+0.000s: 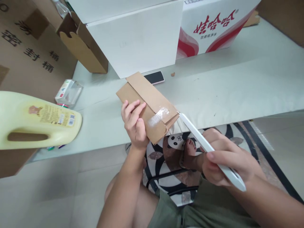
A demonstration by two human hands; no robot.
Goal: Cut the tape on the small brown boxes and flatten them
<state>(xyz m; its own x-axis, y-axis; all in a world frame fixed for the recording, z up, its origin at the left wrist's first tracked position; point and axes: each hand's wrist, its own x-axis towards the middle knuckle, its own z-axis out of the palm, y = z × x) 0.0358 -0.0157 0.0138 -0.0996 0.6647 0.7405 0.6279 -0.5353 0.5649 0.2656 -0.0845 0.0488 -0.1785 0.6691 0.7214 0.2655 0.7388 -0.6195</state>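
My left hand (135,125) grips a small, flattish brown cardboard box (146,91) by its left side, fingers across its face and thumb at the lower edge. A shiny strip of clear tape (162,112) runs over the flap near the box's right end. In my right hand (225,155) is a white utility knife (196,133), held along its handle. Its tip is at the box's right corner; whether the blade cuts in cannot be made out. The box is tilted, over the table's front edge.
Behind the box a phone (155,77) lies on the cloth-covered table (237,85). A white box (142,44) and a red-and-white carton (211,30) stand at the back. Leftward are a yellow jug (59,110), a clear plastic container (72,93) and an open cardboard box (83,50).
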